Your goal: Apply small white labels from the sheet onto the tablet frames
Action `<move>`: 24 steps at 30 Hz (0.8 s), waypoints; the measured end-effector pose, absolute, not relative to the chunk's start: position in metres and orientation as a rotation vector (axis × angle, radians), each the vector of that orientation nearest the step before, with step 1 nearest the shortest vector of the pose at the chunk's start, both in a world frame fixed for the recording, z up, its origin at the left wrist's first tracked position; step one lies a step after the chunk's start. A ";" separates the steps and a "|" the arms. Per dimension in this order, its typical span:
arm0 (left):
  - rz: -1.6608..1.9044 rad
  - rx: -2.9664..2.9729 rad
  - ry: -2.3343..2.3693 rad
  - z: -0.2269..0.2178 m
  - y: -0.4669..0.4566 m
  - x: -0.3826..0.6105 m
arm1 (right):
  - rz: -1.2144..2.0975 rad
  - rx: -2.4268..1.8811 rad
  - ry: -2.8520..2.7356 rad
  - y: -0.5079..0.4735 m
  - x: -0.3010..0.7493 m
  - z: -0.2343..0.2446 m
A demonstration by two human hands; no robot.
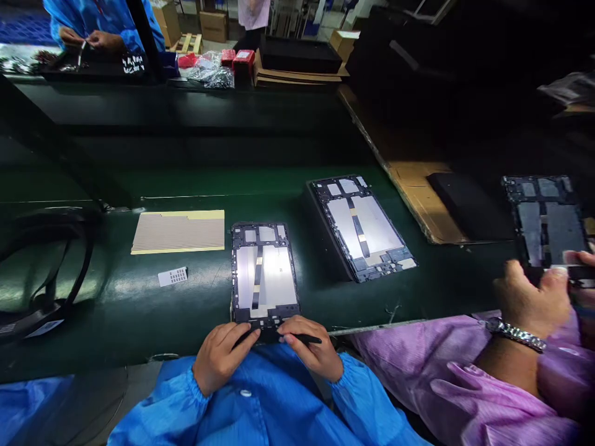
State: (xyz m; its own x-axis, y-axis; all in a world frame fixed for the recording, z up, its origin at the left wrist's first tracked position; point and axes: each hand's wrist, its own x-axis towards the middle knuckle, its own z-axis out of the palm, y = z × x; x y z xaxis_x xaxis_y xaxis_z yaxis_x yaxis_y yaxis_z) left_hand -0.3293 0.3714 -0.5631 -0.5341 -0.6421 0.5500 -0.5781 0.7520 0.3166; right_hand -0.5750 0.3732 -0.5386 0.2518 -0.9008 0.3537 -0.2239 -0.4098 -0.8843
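Observation:
A tablet frame (266, 272), without its cover, lies on the green bench in front of me. Its silver inside faces up, and a dark ribbon cable (257, 279) runs down it. My left hand (224, 354) is closed at the frame's lower left corner, with something dark between thumb and fingers that I cannot make out. At the lower right edge, my right hand (313, 348) is closed on a slim black tool (307, 339); the tool's tip is hidden by the fingers. Part of the frame's bottom edge is hidden by both hands.
To the right lies a stack of tablet frames (367, 223). On the left are a striped sheet of strips (179, 232), a small label sheet (172, 277) and a black cable loop (51, 279). A co-worker's hand (534, 300) holds another frame (546, 217) at far right, near cardboard (413, 204).

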 end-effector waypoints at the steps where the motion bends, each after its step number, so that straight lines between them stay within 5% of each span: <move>1: -0.128 0.909 -2.282 -0.563 0.371 -0.329 | -1.170 -1.804 1.031 0.373 -0.575 -0.538; 24: -0.121 0.897 -2.276 -0.559 0.370 -0.332 | -1.179 -1.777 1.021 0.368 -0.577 -0.531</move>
State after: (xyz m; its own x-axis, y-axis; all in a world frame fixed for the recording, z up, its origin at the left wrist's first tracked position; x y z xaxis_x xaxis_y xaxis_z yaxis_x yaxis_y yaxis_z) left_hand -0.3324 0.3698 -0.5589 -0.5322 -0.6338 0.5613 -0.5708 0.7583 0.3150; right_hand -0.5767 0.3682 -0.5314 0.2547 -0.9055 0.3392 -0.2061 -0.3936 -0.8959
